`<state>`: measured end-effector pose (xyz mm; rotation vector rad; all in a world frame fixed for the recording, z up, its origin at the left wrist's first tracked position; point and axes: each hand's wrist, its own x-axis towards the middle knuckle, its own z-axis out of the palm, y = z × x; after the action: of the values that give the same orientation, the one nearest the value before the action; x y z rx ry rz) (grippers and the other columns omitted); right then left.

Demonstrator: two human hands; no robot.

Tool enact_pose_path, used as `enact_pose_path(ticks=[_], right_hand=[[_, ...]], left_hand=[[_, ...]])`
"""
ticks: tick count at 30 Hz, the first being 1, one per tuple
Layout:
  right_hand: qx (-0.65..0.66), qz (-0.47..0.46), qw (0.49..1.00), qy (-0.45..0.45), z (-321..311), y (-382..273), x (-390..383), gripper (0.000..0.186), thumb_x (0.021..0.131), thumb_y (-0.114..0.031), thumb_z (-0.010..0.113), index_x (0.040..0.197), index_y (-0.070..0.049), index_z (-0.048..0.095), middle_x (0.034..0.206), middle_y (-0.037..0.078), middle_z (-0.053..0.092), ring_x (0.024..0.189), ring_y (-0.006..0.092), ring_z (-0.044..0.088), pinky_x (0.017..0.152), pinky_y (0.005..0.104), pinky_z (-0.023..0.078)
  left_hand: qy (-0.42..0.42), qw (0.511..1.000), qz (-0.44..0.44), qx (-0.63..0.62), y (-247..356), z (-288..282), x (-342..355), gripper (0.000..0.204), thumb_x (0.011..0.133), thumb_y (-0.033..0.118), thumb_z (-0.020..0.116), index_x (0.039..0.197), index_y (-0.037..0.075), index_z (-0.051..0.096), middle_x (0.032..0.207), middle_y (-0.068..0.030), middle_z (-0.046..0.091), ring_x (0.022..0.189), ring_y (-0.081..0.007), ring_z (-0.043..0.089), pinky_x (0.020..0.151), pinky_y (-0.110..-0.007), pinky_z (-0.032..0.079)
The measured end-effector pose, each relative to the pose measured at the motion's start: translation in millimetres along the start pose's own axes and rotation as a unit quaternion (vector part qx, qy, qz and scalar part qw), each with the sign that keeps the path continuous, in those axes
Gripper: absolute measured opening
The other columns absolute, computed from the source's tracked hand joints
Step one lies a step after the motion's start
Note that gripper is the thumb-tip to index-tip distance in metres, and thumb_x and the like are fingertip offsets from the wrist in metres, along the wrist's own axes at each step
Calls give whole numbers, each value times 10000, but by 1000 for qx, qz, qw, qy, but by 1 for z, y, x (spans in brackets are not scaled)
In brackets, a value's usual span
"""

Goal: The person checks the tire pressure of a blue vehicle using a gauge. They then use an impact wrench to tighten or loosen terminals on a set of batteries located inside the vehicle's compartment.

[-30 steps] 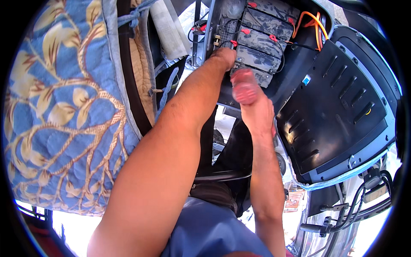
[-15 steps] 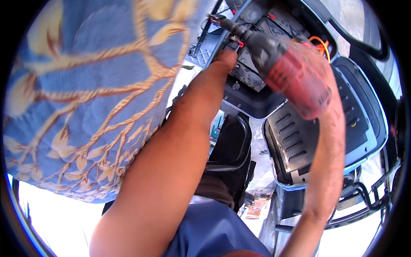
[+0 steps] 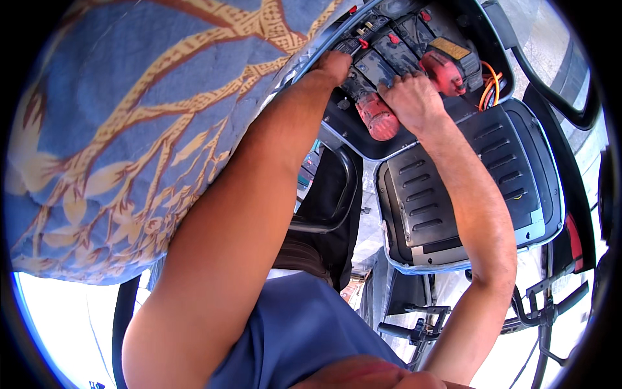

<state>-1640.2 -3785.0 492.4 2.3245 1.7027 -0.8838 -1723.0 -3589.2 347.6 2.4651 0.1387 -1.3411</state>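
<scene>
A red and black cordless impact driver [image 3: 378, 118] lies on the dusty dark batteries [image 3: 374, 67] in the open compartment. My right hand [image 3: 416, 102] is over its handle with the fingers curled down, between the red motor end and the battery pack [image 3: 447, 70]. Its nose points away from me and is mostly hidden. At the compartment's left side my left hand [image 3: 334, 66] is closed beside a battery terminal with a red cap [image 3: 363, 44]. What its fingers hold is hidden.
Orange cables [image 3: 491, 87] loop at the compartment's right end. Nearer me lies a black ribbed seat base or lid [image 3: 421, 194]. A blue flowered quilt [image 3: 149, 129] hangs close on the left. Handlebars [image 3: 551, 311] and a black frame [image 3: 570, 117] stand on the right.
The impact driver has come down from above the compartment onto the batteries, with my right hand still at it. My left hand stays near the same terminal. The view has shifted.
</scene>
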Motion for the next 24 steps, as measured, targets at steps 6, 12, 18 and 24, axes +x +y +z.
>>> enact_pose_path(ticks=[6, 12, 18, 24], right_hand=[[58, 24, 998, 2, 18, -13, 8, 150, 863, -177, 609, 943, -101, 711, 881, 65, 730, 876, 224, 713, 753, 357, 508], [38, 41, 998, 19, 12, -12, 9, 143, 857, -173, 617, 934, -97, 710, 861, 60, 722, 858, 223, 708, 737, 346, 495], [42, 47, 998, -8, 17, -16, 8, 135, 849, -175, 620, 913, -108, 719, 864, 54, 730, 850, 220, 713, 736, 346, 494], [46, 51, 998, 1, 19, -18, 8, 128, 845, -175, 623, 899, -115, 723, 857, 46, 731, 845, 215, 716, 736, 347, 493]], left_hand=[[-4, 1000, 11, -6, -7, 5, 2, 306, 848, 356, 765, 1035, 116, 733, 1044, -191, 719, 1032, -394, 676, 917, -489, 534], [-7, 1000, 8, -13, -6, 5, 2, 304, 850, 348, 766, 1049, 121, 734, 1043, -188, 719, 1036, -381, 678, 914, -483, 533], [-16, 1000, 4, -3, -4, 0, 3, 314, 842, 354, 772, 1055, 126, 735, 1045, -182, 721, 1035, -372, 680, 917, -477, 530], [1, 1000, 17, -8, -12, 13, 10, 307, 840, 353, 774, 1046, 128, 739, 1027, -180, 723, 1022, -368, 684, 909, -473, 531]])
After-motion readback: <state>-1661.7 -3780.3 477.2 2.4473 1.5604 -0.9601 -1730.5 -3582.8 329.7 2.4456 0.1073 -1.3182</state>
